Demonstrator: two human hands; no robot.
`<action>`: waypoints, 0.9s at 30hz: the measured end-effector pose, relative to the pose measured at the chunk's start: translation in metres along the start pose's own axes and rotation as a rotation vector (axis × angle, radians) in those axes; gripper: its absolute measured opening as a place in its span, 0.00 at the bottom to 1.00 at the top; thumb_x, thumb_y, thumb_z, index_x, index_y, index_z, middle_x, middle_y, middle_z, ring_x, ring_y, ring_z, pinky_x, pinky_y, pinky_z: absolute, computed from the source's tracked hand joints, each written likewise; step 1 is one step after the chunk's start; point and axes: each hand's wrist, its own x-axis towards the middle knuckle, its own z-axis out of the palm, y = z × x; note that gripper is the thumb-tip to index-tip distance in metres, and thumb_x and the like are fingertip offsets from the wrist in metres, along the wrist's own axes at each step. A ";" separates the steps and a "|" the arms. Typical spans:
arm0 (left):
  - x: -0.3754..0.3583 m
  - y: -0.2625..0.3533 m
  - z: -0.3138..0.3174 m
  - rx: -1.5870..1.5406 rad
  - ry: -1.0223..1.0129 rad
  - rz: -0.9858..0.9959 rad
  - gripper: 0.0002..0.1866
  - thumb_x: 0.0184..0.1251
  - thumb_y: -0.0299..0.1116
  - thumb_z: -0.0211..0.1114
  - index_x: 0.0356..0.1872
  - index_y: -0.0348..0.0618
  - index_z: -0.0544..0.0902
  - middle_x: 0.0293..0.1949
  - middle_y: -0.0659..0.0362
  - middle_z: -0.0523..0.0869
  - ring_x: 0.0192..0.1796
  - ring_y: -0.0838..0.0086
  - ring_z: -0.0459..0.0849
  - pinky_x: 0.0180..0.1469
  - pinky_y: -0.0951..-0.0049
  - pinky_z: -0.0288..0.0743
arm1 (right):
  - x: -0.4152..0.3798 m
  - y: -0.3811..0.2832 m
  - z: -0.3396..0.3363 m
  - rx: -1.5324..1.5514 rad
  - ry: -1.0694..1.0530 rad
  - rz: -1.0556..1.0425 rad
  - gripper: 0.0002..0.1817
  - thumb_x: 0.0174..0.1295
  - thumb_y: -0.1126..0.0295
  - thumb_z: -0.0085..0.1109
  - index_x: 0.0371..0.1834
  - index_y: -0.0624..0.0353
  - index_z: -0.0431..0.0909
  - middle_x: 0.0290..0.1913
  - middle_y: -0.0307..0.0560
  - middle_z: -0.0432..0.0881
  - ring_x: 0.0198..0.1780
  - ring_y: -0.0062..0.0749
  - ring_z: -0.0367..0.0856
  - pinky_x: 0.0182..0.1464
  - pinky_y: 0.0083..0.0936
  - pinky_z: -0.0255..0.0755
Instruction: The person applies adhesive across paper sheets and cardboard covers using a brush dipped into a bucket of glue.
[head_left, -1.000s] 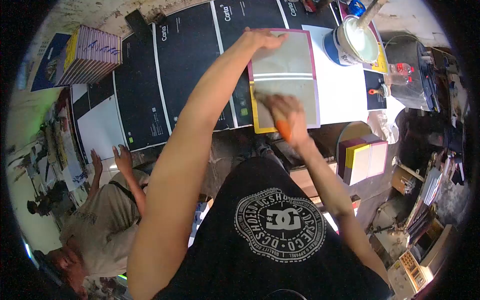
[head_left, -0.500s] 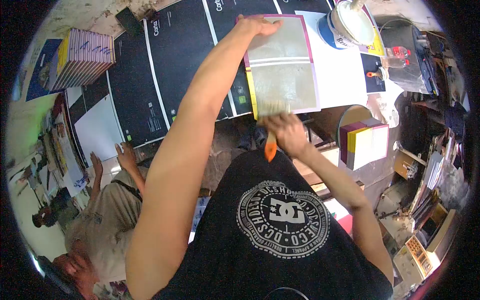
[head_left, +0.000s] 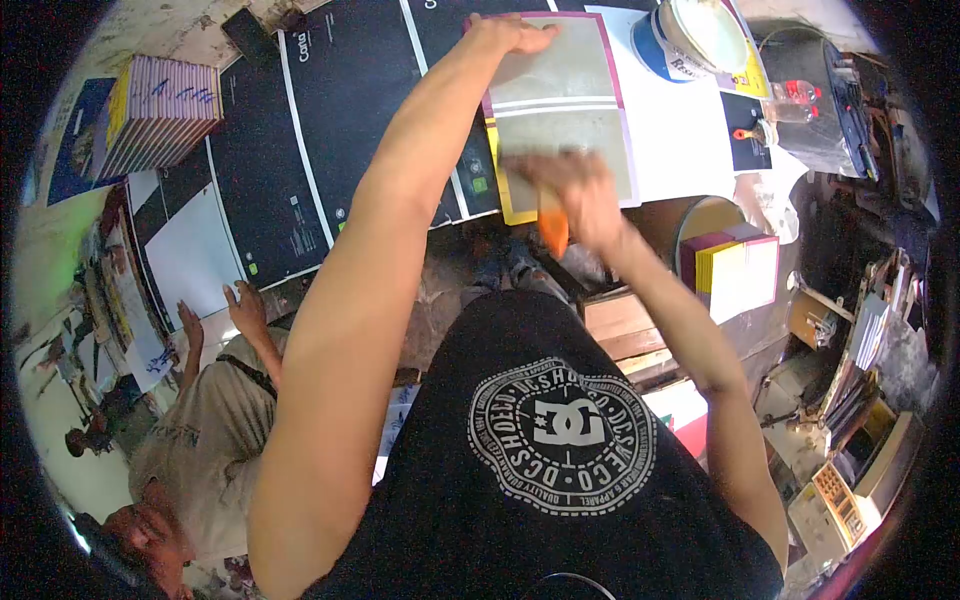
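My left hand (head_left: pixel 512 37) lies on the upper left corner of an open book cover (head_left: pixel 560 80), fingers stretched out. The cover has grey boards, white strips across its middle, and purple and yellow edges. My right hand (head_left: pixel 588 190) is wrapped round a paintbrush (head_left: pixel 552 228) with an orange handle. Over the cover's lower half, the brush head is blurred and largely hidden by my fingers. A blue and white bucket (head_left: pixel 662 48) with a whitish container on top stands right of the cover.
Black printed sheets (head_left: pixel 360 90) cover the table. At left are a stack of books (head_left: pixel 165 110) and a co-worker's hands (head_left: pixel 245 312) by a white sheet (head_left: pixel 195 240). At right are a second brush (head_left: pixel 746 134), plastic bottles (head_left: pixel 800 95) and stacked yellow-purple covers (head_left: pixel 735 275).
My right hand has moved the brush up from the cover's bottom edge onto its lower half. My left hand stays at the top corner. The whole view has shifted slightly.
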 end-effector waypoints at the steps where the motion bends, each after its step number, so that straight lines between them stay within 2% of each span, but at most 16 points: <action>1: 0.004 -0.001 0.002 -0.014 -0.043 0.009 0.47 0.67 0.75 0.29 0.78 0.55 0.58 0.81 0.57 0.50 0.82 0.57 0.47 0.79 0.42 0.36 | 0.018 0.014 0.005 -0.089 0.119 0.017 0.24 0.55 0.72 0.59 0.58 0.46 0.82 0.53 0.41 0.86 0.50 0.38 0.82 0.54 0.37 0.72; 3: 0.020 -0.002 -0.002 -0.042 -0.114 0.031 0.44 0.69 0.71 0.34 0.79 0.54 0.56 0.81 0.55 0.47 0.82 0.52 0.45 0.80 0.45 0.36 | 0.027 0.030 0.036 0.012 -0.064 0.029 0.24 0.55 0.71 0.60 0.58 0.44 0.82 0.53 0.40 0.86 0.49 0.36 0.83 0.53 0.36 0.73; 4: 0.020 -0.001 0.004 -0.011 -0.045 0.008 0.45 0.68 0.73 0.31 0.78 0.54 0.58 0.81 0.56 0.49 0.82 0.55 0.46 0.80 0.43 0.36 | 0.024 0.031 0.054 0.063 -0.157 0.035 0.24 0.54 0.71 0.60 0.58 0.44 0.83 0.53 0.40 0.86 0.49 0.36 0.83 0.52 0.35 0.73; 5: 0.020 -0.002 0.008 0.020 0.029 -0.016 0.47 0.67 0.75 0.29 0.78 0.55 0.59 0.81 0.56 0.50 0.82 0.57 0.48 0.79 0.41 0.37 | 0.007 0.014 0.064 0.050 0.053 -0.064 0.18 0.59 0.66 0.57 0.53 0.42 0.84 0.48 0.41 0.86 0.47 0.38 0.83 0.52 0.34 0.74; 6: 0.016 -0.003 0.013 0.045 0.099 -0.044 0.48 0.66 0.77 0.26 0.78 0.55 0.60 0.81 0.57 0.52 0.82 0.60 0.49 0.78 0.39 0.37 | -0.009 -0.003 0.056 0.119 -0.036 -0.046 0.19 0.59 0.67 0.56 0.54 0.44 0.84 0.48 0.41 0.86 0.50 0.37 0.82 0.54 0.34 0.74; 8: 0.000 -0.001 0.010 0.009 0.077 -0.032 0.47 0.68 0.75 0.28 0.77 0.54 0.62 0.80 0.56 0.55 0.81 0.60 0.52 0.78 0.38 0.39 | -0.053 -0.026 0.056 0.152 -0.132 -0.117 0.19 0.59 0.66 0.55 0.55 0.50 0.82 0.51 0.39 0.86 0.51 0.34 0.80 0.55 0.35 0.73; 9: -0.005 0.002 0.003 -0.011 0.078 -0.021 0.46 0.69 0.74 0.29 0.77 0.53 0.63 0.79 0.56 0.57 0.80 0.60 0.54 0.77 0.38 0.40 | -0.063 -0.035 0.032 0.132 -0.176 -0.147 0.19 0.59 0.66 0.55 0.55 0.50 0.82 0.52 0.38 0.85 0.50 0.34 0.80 0.54 0.34 0.71; 12: -0.017 -0.018 0.029 0.001 0.335 0.085 0.37 0.73 0.64 0.43 0.71 0.49 0.71 0.72 0.53 0.69 0.75 0.57 0.65 0.72 0.36 0.54 | -0.075 -0.020 -0.015 0.240 -0.130 -0.116 0.19 0.59 0.66 0.54 0.54 0.48 0.83 0.48 0.37 0.86 0.47 0.33 0.81 0.53 0.32 0.71; 13: -0.041 -0.024 0.041 -0.122 0.523 0.125 0.31 0.71 0.56 0.51 0.64 0.44 0.75 0.66 0.51 0.73 0.69 0.56 0.70 0.66 0.39 0.60 | -0.072 -0.010 -0.035 0.279 -0.107 -0.085 0.19 0.58 0.66 0.54 0.54 0.47 0.83 0.46 0.36 0.86 0.47 0.33 0.82 0.52 0.32 0.71; 14: -0.076 -0.026 0.056 -0.242 0.709 0.179 0.25 0.70 0.48 0.59 0.58 0.40 0.79 0.60 0.50 0.77 0.63 0.55 0.74 0.59 0.41 0.67 | -0.069 0.008 -0.048 0.279 -0.110 -0.057 0.20 0.58 0.65 0.60 0.54 0.51 0.84 0.46 0.44 0.87 0.46 0.37 0.83 0.53 0.35 0.70; 15: -0.105 -0.028 0.080 -0.264 0.908 0.205 0.19 0.63 0.40 0.66 0.50 0.40 0.79 0.50 0.51 0.78 0.55 0.55 0.77 0.52 0.45 0.70 | -0.062 0.024 -0.053 0.300 -0.123 0.015 0.19 0.59 0.63 0.59 0.54 0.48 0.85 0.48 0.41 0.87 0.49 0.37 0.82 0.52 0.35 0.70; 16: -0.145 -0.022 0.097 -0.289 0.727 0.111 0.21 0.61 0.39 0.66 0.53 0.40 0.78 0.50 0.51 0.78 0.55 0.55 0.76 0.51 0.49 0.71 | -0.052 0.035 -0.061 0.196 -0.081 -0.022 0.18 0.60 0.63 0.57 0.54 0.46 0.85 0.49 0.39 0.86 0.50 0.36 0.82 0.52 0.34 0.69; 19: -0.213 -0.014 0.154 -0.099 0.380 0.189 0.27 0.55 0.40 0.70 0.56 0.41 0.77 0.52 0.53 0.76 0.56 0.57 0.74 0.53 0.45 0.65 | -0.024 0.062 -0.050 0.078 -0.091 -0.168 0.18 0.62 0.63 0.55 0.55 0.42 0.84 0.49 0.33 0.84 0.51 0.31 0.80 0.52 0.30 0.68; 20: -0.220 -0.011 0.156 -0.092 0.383 0.185 0.27 0.55 0.41 0.70 0.56 0.42 0.77 0.53 0.53 0.76 0.57 0.57 0.75 0.53 0.45 0.65 | -0.017 0.063 -0.040 0.090 -0.185 -0.239 0.19 0.60 0.63 0.55 0.54 0.41 0.83 0.46 0.31 0.83 0.50 0.27 0.79 0.52 0.29 0.67; 23: -0.224 -0.005 0.160 -0.060 0.383 0.183 0.29 0.54 0.43 0.70 0.57 0.44 0.76 0.55 0.55 0.77 0.57 0.59 0.75 0.53 0.44 0.65 | -0.030 0.062 0.003 0.039 -0.318 -0.349 0.15 0.59 0.62 0.55 0.48 0.35 0.84 0.45 0.30 0.82 0.51 0.26 0.79 0.55 0.30 0.67; 27: -0.229 -0.007 0.163 -0.025 0.363 0.172 0.30 0.54 0.43 0.71 0.58 0.44 0.76 0.56 0.56 0.76 0.58 0.61 0.75 0.51 0.45 0.64 | -0.067 0.072 -0.005 -0.096 -0.462 -0.457 0.14 0.58 0.66 0.55 0.47 0.40 0.84 0.45 0.32 0.82 0.52 0.27 0.79 0.55 0.31 0.68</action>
